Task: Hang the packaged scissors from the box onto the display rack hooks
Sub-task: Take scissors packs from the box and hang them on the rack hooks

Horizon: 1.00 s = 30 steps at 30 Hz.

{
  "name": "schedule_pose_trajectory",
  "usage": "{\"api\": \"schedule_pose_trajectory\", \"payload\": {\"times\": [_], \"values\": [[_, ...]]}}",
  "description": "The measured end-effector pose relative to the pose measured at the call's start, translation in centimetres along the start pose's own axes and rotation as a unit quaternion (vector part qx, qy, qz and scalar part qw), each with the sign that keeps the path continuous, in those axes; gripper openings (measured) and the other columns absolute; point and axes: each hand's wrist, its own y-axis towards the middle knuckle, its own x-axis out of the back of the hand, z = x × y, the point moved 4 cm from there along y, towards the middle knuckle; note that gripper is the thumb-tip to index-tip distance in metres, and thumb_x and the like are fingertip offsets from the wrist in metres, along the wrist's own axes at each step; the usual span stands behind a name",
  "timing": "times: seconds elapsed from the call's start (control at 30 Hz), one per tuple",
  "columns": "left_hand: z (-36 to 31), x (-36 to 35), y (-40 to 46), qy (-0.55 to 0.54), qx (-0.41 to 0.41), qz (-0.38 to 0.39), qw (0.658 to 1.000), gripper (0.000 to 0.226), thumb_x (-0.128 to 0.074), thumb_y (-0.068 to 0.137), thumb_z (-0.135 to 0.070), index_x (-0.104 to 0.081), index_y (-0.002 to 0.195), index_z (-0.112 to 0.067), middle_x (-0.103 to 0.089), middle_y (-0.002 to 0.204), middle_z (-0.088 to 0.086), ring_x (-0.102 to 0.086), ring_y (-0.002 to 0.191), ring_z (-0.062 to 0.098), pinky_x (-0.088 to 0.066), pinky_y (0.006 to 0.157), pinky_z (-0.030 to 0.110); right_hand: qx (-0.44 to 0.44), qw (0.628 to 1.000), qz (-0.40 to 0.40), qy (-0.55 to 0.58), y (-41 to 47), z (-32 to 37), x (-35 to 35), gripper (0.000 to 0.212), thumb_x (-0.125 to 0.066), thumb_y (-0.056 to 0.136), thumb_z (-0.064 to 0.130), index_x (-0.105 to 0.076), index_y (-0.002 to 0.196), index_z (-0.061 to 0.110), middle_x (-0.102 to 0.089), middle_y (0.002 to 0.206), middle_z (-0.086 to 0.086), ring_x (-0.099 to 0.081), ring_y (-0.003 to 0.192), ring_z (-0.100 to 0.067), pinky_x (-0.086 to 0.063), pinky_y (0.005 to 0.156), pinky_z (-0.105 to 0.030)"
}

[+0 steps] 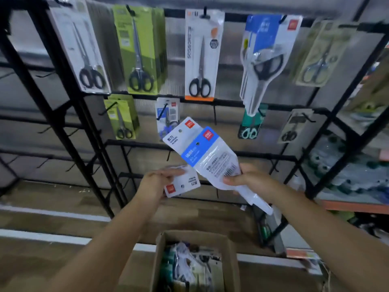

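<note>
My right hand (250, 179) grips a pair of white-and-blue scissor packs (207, 157) near their lower part, back side toward me, their hanging holes pointing up and left. My left hand (155, 183) holds another white scissor pack (182, 185) by its top card, red logo at its lower left. Both are raised in front of the black display rack (84, 114). An open cardboard box (160, 260) with several more packs stands below my arms. A bare hook (169, 154) juts from the rail just left of the raised packs.
Several packaged scissors hang on the rack: white (82, 49), green (140, 49), white-orange (201, 55), blue-white (263, 60) and beige (320, 55) on top, smaller ones below. Shelving with goods stands at the right (347, 175). Wooden floor lies beneath.
</note>
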Motion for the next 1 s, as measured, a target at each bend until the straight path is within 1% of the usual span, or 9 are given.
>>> {"api": "schedule_pose_trajectory", "payload": {"times": [0.1,0.17,0.27,0.37,0.43,0.5,0.67,0.87,1.0], "values": [[-3.9,-2.1,-1.4,-0.04,-0.029,-0.024,0.998,0.008,-0.056,0.062,0.011,-0.058,0.062,0.003,-0.061,0.063,0.011,-0.06,0.058,0.018,-0.05,0.058,0.023,0.014,0.999,0.048,0.004,-0.7,2.9,-0.2,0.023,-0.058,0.084,-0.008,-0.065,0.094,0.011,-0.072,0.079,0.009,-0.067,0.075,-0.002,-0.05,0.063,-0.015],[-5.7,-2.9,-2.3,-0.097,-0.05,-0.006,0.994,0.009,-0.05,0.068,0.012,-0.049,0.069,0.003,-0.059,0.061,0.013,-0.06,0.052,0.017,-0.05,0.049,0.02,0.023,0.997,0.061,-0.034,-1.0,4.4,-0.4,0.019,-0.066,0.082,0.002,-0.066,0.097,0.013,-0.072,0.091,0.003,-0.065,0.082,-0.013,-0.053,0.071,-0.027],[-7.3,-4.4,-3.8,-0.185,-0.046,0.049,0.98,0.022,-0.063,0.068,-0.003,-0.058,0.089,-0.003,-0.07,0.069,0.005,-0.065,0.056,0.012,-0.053,0.05,0.021,0.03,0.996,0.068,-0.056,-1.3,5.9,-0.4,0.018,-0.066,0.083,0.007,-0.064,0.099,0.015,-0.067,0.091,0.0,-0.057,0.069,-0.013,-0.046,0.057,-0.024],[-7.3,-4.7,-4.0,-0.221,-0.049,-0.017,0.974,0.024,-0.055,0.09,-0.024,-0.059,0.108,-0.009,-0.068,0.089,0.007,-0.066,0.054,0.01,-0.049,0.041,0.019,0.034,0.993,0.07,-0.091,-1.8,6.4,-0.7,0.022,-0.066,0.083,0.007,-0.064,0.102,0.017,-0.07,0.094,0.004,-0.063,0.078,-0.012,-0.053,0.068,-0.029],[-6.9,-4.8,-3.9,-0.231,-0.03,-0.062,0.97,0.018,-0.056,0.091,-0.024,-0.061,0.1,-0.009,-0.071,0.083,0.005,-0.067,0.053,0.012,-0.05,0.041,0.02,0.038,0.99,0.064,-0.117,-2.0,6.6,-0.7,0.029,-0.07,0.08,0.007,-0.064,0.106,0.017,-0.07,0.104,0.001,-0.065,0.097,-0.02,-0.052,0.087,-0.038],[-6.5,-4.9,-3.6,-0.238,-0.014,-0.093,0.967,0.006,-0.061,0.089,-0.017,-0.061,0.093,-0.012,-0.072,0.078,0.003,-0.068,0.058,0.013,-0.054,0.046,0.023,0.044,0.988,0.046,-0.143,-2.0,6.7,-0.2,0.032,-0.072,0.077,0.005,-0.064,0.107,0.016,-0.07,0.107,-0.002,-0.063,0.104,-0.024,-0.05,0.094,-0.042],[-5.0,-5.6,-3.3,-0.26,0.011,-0.094,0.961,0.004,-0.061,0.088,-0.014,-0.059,0.092,-0.013,-0.072,0.08,0.005,-0.069,0.06,0.016,-0.055,0.048,0.028,0.06,0.983,0.019,-0.174,-2.0,5.8,1.5,0.031,-0.074,0.074,0.001,-0.066,0.102,0.011,-0.071,0.099,0.001,-0.066,0.093,-0.015,-0.054,0.087,-0.033],[-3.3,-5.2,-2.8,-0.302,0.007,-0.116,0.946,0.008,-0.055,0.093,-0.019,-0.058,0.097,-0.014,-0.071,0.077,0.003,-0.068,0.057,0.016,-0.054,0.042,0.029,0.101,0.971,-0.058,-0.21,-1.4,5.4,2.9,0.027,-0.076,0.074,0.006,-0.067,0.099,0.005,-0.069,0.1,0.0,-0.065,0.098,-0.021,-0.049,0.094,-0.04],[-3.8,-4.6,-2.5,-0.326,-0.008,-0.126,0.937,0.007,-0.053,0.094,-0.016,-0.059,0.091,-0.013,-0.068,0.085,0.008,-0.069,0.058,0.016,-0.056,0.046,0.029,0.193,0.948,-0.157,-0.198,-1.4,6.6,3.0,0.019,-0.071,0.079,0.007,-0.065,0.096,0.001,-0.066,0.087,-0.005,-0.062,0.082,-0.028,-0.05,0.074,-0.035]]}}
